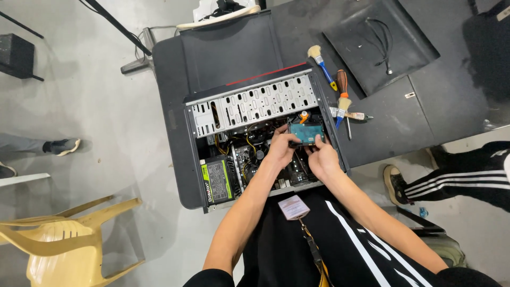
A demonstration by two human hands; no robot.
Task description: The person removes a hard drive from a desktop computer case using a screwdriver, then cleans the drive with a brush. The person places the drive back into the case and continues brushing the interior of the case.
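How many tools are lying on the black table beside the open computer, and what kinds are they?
Brushes: 2, one with a blue and yellow handle, one lower brush
Screwdrivers: 2, one with an orange and black handle, one with a pale handle lying crosswise
Total: 4
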